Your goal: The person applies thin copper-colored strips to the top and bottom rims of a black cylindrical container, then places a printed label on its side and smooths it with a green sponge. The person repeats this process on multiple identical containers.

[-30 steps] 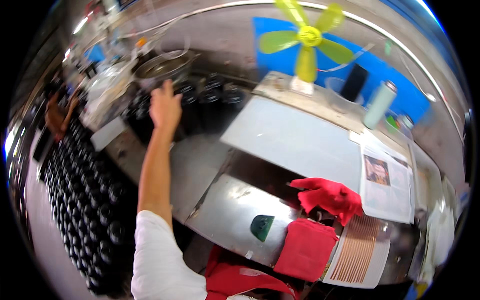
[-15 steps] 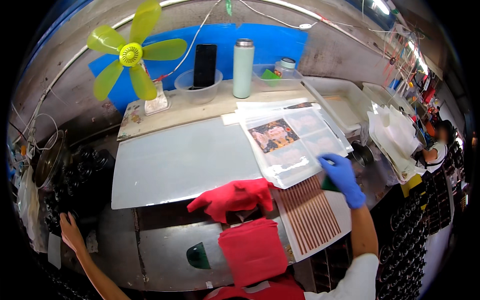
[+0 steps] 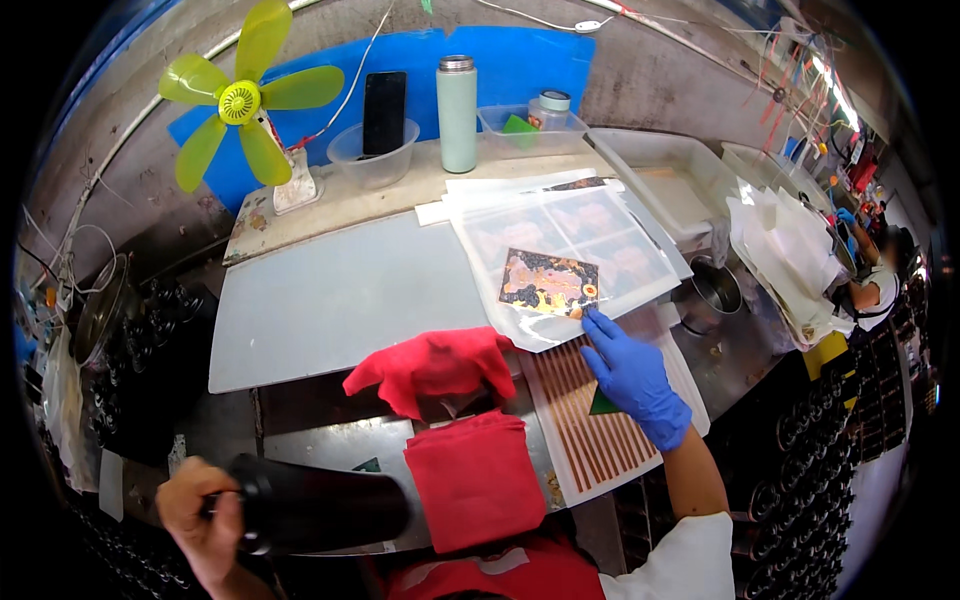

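My left hand [image 3: 205, 515], bare, is closed on the wide end of a tall black cup [image 3: 330, 505], tilted almost flat above the metal bench; motion smears it. My right hand [image 3: 635, 380], in a blue glove, reaches over the paper stack. Its fingertips touch the corner of a patterned decal [image 3: 548, 283] in black, pink and gold, lying on a translucent sheet [image 3: 625, 270]. Tucked under the same palm is a dark green scraper [image 3: 603, 403], mostly hidden. Below lies a sheet with brown stripes [image 3: 580, 420]. Another green scraper [image 3: 368, 466] shows partly behind the cup.
A folded red cloth [image 3: 475, 480] and a crumpled one [image 3: 430, 370] lie before a grey board [image 3: 330, 300]. Behind stand a yellow-green fan [image 3: 240, 102], a phone [image 3: 384, 115] in a bowl and a pale green bottle [image 3: 457, 115]. Black cups crowd both sides; someone works far right.
My left hand has come in from the dark cups at left, bringing a black cup over the bench. The decal has slid toward me under my right fingertips. The whole view has shifted slightly.
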`<control>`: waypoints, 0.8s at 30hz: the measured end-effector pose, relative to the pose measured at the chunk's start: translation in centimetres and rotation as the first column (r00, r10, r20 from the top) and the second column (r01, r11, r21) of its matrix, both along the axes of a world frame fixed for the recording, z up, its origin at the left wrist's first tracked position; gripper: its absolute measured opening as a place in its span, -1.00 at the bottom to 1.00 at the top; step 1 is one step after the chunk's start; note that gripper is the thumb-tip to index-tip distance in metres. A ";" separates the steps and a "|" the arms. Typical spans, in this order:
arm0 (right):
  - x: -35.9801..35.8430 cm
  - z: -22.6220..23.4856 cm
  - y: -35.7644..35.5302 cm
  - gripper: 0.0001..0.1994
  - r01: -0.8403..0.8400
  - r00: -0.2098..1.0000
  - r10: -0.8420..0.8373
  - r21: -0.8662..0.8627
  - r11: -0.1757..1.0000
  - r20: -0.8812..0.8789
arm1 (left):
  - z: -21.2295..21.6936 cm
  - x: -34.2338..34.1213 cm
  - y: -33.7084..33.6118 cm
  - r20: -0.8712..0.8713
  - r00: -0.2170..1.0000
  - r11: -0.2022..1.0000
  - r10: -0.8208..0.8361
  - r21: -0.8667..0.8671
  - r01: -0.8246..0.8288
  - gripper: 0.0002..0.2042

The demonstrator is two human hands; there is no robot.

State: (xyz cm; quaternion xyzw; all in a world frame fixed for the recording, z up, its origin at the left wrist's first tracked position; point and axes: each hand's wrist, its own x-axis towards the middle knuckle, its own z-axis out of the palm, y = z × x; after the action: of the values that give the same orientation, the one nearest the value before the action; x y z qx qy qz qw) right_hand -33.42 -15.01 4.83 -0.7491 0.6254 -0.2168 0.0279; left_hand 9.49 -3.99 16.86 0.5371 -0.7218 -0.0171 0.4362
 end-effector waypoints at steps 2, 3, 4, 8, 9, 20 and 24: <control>-1.4 -1.7 1.0 -0.66 0.060 0.989 -0.041 -0.131 0.990 0.144 | 0.3 -2.6 -1.6 -0.028 0.965 0.960 -0.260 0.104 0.261 -0.86; -2.4 -3.0 1.0 -0.64 0.180 0.943 -0.104 -0.220 0.959 0.317 | 0.3 -4.1 -2.9 -0.026 0.931 0.915 -0.364 0.176 0.363 -0.87; -3.0 -3.8 0.5 -0.63 0.261 0.821 -0.205 -0.031 0.965 0.533 | 0.2 -5.7 -4.3 -0.030 0.886 0.856 -0.462 0.248 0.454 -0.87; -2.2 -4.2 -3.0 -0.60 0.198 0.237 -0.494 0.456 0.867 0.836 | -1.8 -11.4 -9.0 -0.168 0.781 0.659 -0.602 0.449 0.604 -0.86; -1.8 -5.0 -4.0 -0.60 0.222 0.245 -0.457 0.409 0.885 0.855 | -2.4 -12.5 -10.4 -0.217 0.799 0.626 -0.561 0.520 0.581 -0.85; -1.6 -4.8 -2.0 -0.72 0.444 0.517 -0.415 0.179 0.878 0.749 | -13.3 -11.2 -6.4 -0.386 0.898 0.902 -0.213 0.275 0.332 -0.25; -0.4 -1.4 -0.9 -0.78 0.560 0.786 -0.437 -0.204 0.803 0.437 | -17.0 -13.7 -2.7 -0.842 0.538 0.706 -0.037 0.359 0.610 -0.01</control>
State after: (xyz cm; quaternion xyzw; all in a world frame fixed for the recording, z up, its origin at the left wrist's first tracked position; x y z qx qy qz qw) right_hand -33.81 -15.90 3.47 -0.4938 0.7420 -0.4520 -0.0371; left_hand -4.18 -6.70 -0.10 0.4286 -0.4975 -0.5721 0.4914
